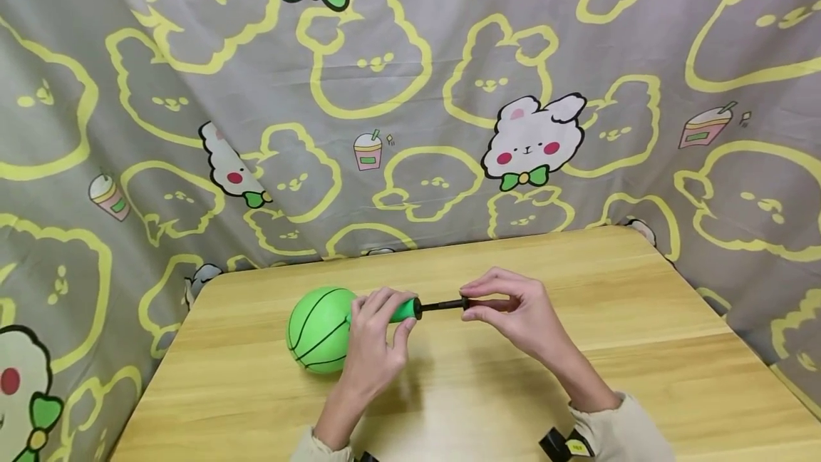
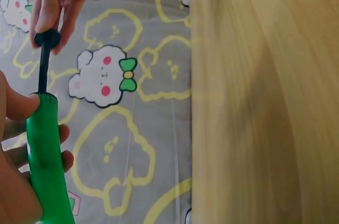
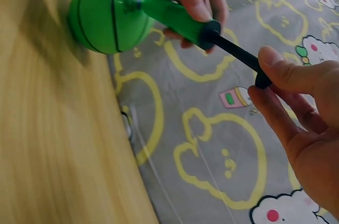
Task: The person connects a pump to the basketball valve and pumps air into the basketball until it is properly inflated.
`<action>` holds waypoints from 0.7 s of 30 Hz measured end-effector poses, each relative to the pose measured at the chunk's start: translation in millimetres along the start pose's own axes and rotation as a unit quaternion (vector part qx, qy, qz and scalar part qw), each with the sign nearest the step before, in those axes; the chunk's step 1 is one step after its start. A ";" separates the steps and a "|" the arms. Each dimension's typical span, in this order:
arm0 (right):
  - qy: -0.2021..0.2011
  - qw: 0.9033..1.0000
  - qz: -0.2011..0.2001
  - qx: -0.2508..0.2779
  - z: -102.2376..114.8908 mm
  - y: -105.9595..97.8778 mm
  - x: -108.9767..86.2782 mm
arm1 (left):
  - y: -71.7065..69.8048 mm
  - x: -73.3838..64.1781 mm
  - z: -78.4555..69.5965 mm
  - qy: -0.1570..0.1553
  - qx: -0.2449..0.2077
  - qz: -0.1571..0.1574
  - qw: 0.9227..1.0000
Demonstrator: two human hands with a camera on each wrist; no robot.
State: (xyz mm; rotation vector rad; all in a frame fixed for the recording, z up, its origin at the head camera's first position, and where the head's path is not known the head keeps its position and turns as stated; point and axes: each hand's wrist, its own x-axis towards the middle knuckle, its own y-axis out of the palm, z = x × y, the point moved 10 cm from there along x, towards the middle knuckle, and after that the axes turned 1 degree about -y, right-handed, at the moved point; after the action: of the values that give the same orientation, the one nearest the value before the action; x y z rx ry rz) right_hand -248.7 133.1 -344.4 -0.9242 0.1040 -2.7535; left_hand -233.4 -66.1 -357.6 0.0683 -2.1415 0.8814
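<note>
A green ball [image 1: 318, 330] with black basketball lines sits on the table, left of both hands. My left hand [image 1: 375, 337] grips the green barrel of a small hand pump [image 2: 45, 155], its fingers curled round it. The pump's tip meets the ball's side in the right wrist view, where the ball [image 3: 108, 15] shows at the top left. With thumb and fingers, my right hand [image 1: 522, 312] pinches the black handle at the end of the pump's rod. The black rod stands drawn out between the barrel and that handle.
The wooden table [image 1: 256, 405] stretches under and around the hands. A grey curtain [image 1: 410, 91] with yellow cartoon outlines hangs behind its far edge and at both sides. Black straps or devices show at the wrists, by the pale sleeves [image 1: 625, 430].
</note>
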 end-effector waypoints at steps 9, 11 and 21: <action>-0.019 1.000 -0.008 0.002 -6.0 20.0 -2.2 | 7.4 -2.4 -5.3 0.009 0.002 0.012 1.000; -0.020 1.000 -0.008 0.001 -6.6 23.7 -1.5 | 8.8 -2.0 -7.0 0.013 0.005 0.012 1.000; -0.026 0.999 0.025 -0.030 -7.3 38.3 -0.6 | 11.8 -0.9 -2.1 -0.010 0.005 0.037 0.999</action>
State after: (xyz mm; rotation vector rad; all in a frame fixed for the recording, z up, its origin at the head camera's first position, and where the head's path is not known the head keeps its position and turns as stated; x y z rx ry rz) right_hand -245.1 96.1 -356.0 -0.9946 0.1986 -2.6915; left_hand -235.3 -56.1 -363.9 0.0032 -2.1710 0.9379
